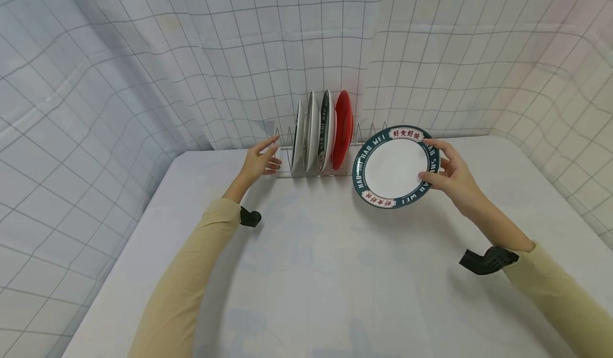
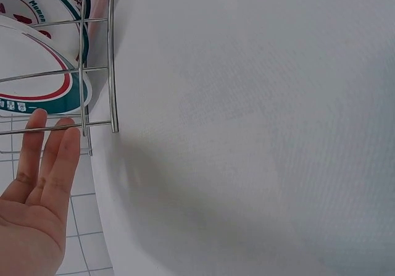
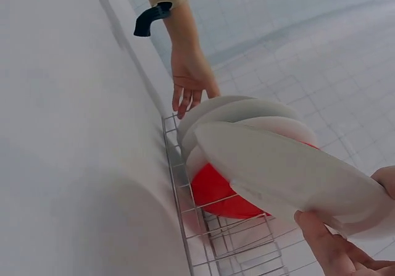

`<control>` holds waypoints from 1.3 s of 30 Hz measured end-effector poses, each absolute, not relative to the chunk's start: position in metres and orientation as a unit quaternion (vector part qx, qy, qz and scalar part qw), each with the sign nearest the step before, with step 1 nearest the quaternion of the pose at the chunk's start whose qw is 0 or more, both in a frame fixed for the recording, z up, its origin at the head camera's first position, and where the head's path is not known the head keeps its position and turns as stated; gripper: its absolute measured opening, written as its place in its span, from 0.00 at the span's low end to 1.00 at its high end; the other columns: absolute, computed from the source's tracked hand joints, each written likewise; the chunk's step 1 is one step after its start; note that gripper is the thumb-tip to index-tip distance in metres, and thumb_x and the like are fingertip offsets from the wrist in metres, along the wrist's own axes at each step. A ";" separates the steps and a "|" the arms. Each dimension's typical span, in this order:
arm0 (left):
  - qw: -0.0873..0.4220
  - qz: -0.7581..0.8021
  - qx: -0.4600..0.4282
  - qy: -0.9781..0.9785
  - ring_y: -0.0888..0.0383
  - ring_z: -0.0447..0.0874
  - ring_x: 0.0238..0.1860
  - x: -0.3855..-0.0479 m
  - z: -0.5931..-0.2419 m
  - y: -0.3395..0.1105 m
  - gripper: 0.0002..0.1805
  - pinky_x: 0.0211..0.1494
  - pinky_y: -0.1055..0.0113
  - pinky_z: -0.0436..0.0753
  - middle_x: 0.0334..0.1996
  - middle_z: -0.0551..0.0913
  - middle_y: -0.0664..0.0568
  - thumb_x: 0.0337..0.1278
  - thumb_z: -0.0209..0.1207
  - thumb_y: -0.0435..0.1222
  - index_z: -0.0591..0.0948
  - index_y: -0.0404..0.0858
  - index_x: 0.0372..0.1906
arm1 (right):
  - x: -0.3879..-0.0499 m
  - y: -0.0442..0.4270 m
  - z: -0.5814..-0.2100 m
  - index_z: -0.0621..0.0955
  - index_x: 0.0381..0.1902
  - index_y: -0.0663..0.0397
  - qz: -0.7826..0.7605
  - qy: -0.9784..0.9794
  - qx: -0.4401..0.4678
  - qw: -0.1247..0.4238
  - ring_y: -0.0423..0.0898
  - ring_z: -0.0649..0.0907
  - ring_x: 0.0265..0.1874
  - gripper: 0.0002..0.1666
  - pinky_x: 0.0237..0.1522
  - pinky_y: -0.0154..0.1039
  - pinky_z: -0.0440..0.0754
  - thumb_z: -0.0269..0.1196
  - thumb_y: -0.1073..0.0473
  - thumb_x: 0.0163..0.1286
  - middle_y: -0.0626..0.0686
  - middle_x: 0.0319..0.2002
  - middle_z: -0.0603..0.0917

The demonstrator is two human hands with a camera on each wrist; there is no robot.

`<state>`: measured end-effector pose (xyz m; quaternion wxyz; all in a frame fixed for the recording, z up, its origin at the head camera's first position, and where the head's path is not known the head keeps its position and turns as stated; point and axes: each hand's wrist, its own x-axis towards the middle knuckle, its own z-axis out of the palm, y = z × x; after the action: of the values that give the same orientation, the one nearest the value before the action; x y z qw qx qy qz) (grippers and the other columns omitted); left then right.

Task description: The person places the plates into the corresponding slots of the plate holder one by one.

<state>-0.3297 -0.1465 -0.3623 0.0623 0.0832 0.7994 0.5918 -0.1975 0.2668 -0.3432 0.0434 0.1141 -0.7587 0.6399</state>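
Observation:
My right hand (image 1: 455, 180) pinches a white plate (image 1: 396, 169) by its right edge, thumb on the face. The plate has a dark green rim with white lettering and red characters; its white underside (image 3: 278, 165) shows in the right wrist view. It is held tilted beside the right part of a wire dish rack (image 1: 313, 175). In the rack stand several plates on edge, among them a red plate (image 1: 342, 129) and a green-rimmed plate (image 1: 326, 129). My left hand (image 1: 258, 162) is at the rack's left end, its fingers (image 2: 57, 165) nearly straight against the wires.
The rack stands at the back of a table covered with white cloth (image 1: 306, 262). White grid-patterned curtains (image 1: 287, 44) hang behind and at both sides. A dark wrist-camera mount (image 1: 488, 260) juts from the right sleeve, another mount (image 1: 250, 217) from the left.

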 end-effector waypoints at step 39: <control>0.040 0.591 0.095 0.800 0.54 0.87 0.30 -0.349 -0.387 -0.148 0.26 0.34 0.67 0.87 0.29 0.86 0.44 0.72 0.49 0.45 0.66 0.48 0.72 | -0.266 0.223 -0.309 0.64 0.69 0.47 0.540 -0.825 0.103 0.129 0.33 0.80 0.25 0.38 0.31 0.23 0.81 0.64 0.66 0.64 0.58 0.59 0.66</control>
<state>-0.3490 -0.1477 -0.3870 0.0401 0.0952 0.7999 0.5912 -0.2661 0.2230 -0.3090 0.1295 0.1031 -0.8251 0.5401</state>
